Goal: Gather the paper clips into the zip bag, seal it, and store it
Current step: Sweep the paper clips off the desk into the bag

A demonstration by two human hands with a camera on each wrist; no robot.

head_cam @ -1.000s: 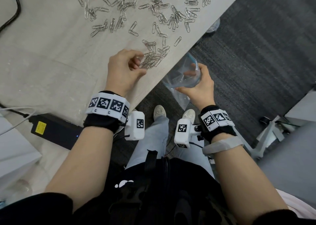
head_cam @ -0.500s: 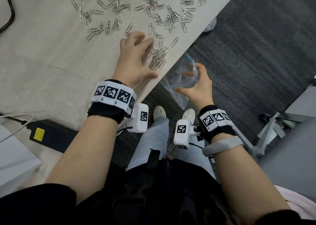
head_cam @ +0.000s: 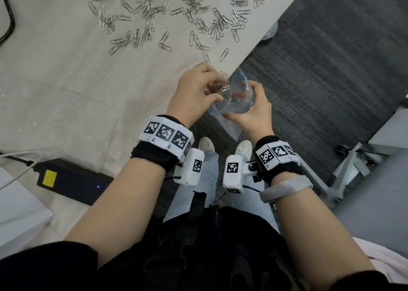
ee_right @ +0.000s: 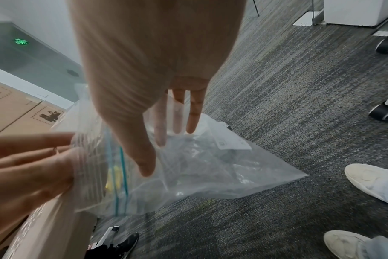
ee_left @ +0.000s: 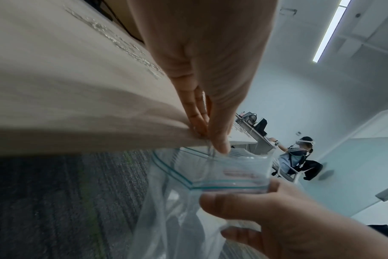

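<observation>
Several silver paper clips (head_cam: 198,14) lie scattered over the beige table (head_cam: 66,81). At the table's near edge my left hand (head_cam: 217,85) has its fingers curled round a small bunch of clips, right over the bag's mouth. In the left wrist view the left hand (ee_left: 210,140) pinches them between thumb and fingers. The clear zip bag (head_cam: 220,107) with a blue strip hangs below the edge. My right hand (head_cam: 239,98) grips its rim, thumb outside and fingers inside, which keeps the mouth wide. The right wrist view shows the right hand (ee_right: 157,154) on the bag (ee_right: 210,171).
A black power adapter (head_cam: 72,180) with a yellow label lies on the table at the near left, beside a white box (head_cam: 17,213). Grey carpet (head_cam: 320,69) lies below, with a wheeled chair base (head_cam: 344,169) at right. Cardboard boxes (ee_right: 16,108) stand under the table.
My left hand reached out flat over a clump of clips, then dragged it back to the table edge and curled round it. The right hand brought the bag up against the edge.
</observation>
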